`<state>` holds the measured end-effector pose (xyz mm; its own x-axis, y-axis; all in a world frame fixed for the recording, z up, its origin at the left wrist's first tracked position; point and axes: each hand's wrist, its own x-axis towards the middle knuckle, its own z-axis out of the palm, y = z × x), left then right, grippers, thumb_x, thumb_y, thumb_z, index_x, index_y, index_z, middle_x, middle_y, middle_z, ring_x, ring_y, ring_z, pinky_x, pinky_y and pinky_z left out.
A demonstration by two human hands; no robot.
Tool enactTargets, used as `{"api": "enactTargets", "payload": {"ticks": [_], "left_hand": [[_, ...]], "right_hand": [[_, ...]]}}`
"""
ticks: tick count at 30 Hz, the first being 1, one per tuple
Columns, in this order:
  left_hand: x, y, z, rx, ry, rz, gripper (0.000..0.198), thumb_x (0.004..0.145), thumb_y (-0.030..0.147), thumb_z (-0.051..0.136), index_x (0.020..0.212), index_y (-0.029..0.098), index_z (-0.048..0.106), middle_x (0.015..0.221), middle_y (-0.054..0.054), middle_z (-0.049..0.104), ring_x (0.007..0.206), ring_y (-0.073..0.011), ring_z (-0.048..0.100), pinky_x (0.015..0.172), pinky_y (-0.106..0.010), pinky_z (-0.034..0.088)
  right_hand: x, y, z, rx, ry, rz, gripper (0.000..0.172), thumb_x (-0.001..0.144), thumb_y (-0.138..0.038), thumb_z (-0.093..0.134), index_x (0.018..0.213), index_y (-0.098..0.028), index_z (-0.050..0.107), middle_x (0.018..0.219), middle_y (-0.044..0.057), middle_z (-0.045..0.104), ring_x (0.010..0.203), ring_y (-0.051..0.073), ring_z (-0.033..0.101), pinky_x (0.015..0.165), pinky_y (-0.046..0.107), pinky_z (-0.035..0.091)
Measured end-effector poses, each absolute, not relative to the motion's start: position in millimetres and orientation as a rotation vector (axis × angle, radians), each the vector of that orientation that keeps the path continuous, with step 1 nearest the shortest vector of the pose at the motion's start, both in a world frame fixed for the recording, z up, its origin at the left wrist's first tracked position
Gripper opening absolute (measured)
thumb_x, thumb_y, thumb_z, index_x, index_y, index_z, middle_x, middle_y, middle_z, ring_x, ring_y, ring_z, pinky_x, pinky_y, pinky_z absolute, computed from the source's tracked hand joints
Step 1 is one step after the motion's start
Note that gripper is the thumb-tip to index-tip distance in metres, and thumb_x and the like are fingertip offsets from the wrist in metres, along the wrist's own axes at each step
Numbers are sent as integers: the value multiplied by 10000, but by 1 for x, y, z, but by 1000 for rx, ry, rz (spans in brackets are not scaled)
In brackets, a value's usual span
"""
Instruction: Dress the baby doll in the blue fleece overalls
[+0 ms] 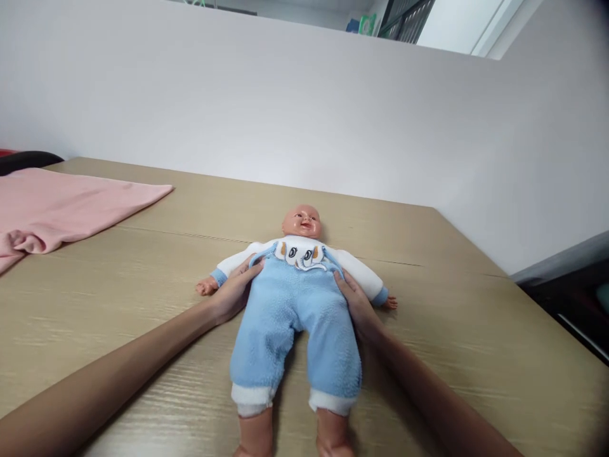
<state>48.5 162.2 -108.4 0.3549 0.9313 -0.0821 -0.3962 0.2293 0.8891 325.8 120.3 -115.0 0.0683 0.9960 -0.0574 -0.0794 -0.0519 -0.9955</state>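
A baby doll lies on its back on the wooden table, head away from me and feet at the bottom edge of the view. It wears light blue overalls with an elephant face on the chest, over a white top with blue cuffs. My left hand grips the doll's side at the waist, thumb on the overalls and fingers beneath its arm. On the opposite side my right hand holds it the same way. The doll's back and most of my fingertips are hidden.
A pink cloth lies spread on the left of the table. Behind it is a black curved object. A pale wall rises at the table's far edge, and a dark object stands at the right.
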Motion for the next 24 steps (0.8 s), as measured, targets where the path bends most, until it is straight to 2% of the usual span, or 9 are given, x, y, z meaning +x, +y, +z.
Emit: {"api": "enactTargets", "payload": {"ticks": [3,6,8,11,13,15,18,21,24], "left_hand": [[41,164,-108,1046,728,1008,396,899,478,851,1200,238,755,1252,-73,770,1205,-306,674,1079,-382,491],[33,164,-108,1265,765,1044,303,923,475,833,1074,233,731,1088,-24,722,1053,-246,640,979,-332,481],[33,165,-107,1319,739,1075,312,928,499,820,1040,233,698,1002,-3,664,953,-215,596,892,-307,472],[38,169,-107,1285,751,1098,353,960,556,758,1085,240,666,1001,1,639,917,-207,571,839,-301,463],[42,171,-106,1338,843,1074,371,1001,595,681,1108,241,650,1036,-7,653,936,-219,580,858,-320,470],[40,174,-106,1521,957,1018,377,1046,603,584,1091,234,644,1032,-16,662,954,-239,584,897,-352,470],[29,178,-106,1905,1053,938,346,1057,546,504,1027,228,638,957,-36,667,919,-274,582,906,-404,457],[14,184,-104,2185,994,906,241,980,453,571,933,231,652,928,-75,671,903,-309,576,913,-435,452],[2,189,-103,2189,848,821,173,936,380,663,985,228,730,1066,-107,730,1042,-342,621,1021,-431,461]], "right_hand": [[333,117,-111,-1229,-1285,1015,466,903,-655,774,1136,-252,760,1151,52,773,1166,292,676,1102,412,525],[336,113,-105,-1225,-1446,746,340,982,-577,709,917,-245,674,937,20,642,931,234,603,895,352,509],[334,113,-101,-1210,-1481,649,324,1026,-552,655,908,-252,623,896,1,571,860,210,545,818,331,472],[328,120,-99,-1246,-1417,711,337,1062,-587,568,950,-269,567,849,-26,500,784,197,483,760,319,440],[327,127,-102,-1279,-1390,792,368,1054,-618,547,932,-271,553,839,-26,502,793,204,494,775,324,450],[333,131,-103,-1290,-1412,874,364,1018,-615,594,930,-262,595,864,-8,565,852,225,546,811,337,476],[353,128,-99,-1286,-1583,919,278,962,-513,689,893,-244,668,935,20,639,953,257,598,907,363,498],[373,119,-88,-1277,-1858,943,210,948,-437,717,881,-241,746,1027,45,672,1019,281,621,995,400,505],[378,115,-85,-1286,-1877,1067,248,951,-495,736,1012,-271,822,1147,67,749,1163,338,654,1134,479,489]]}}
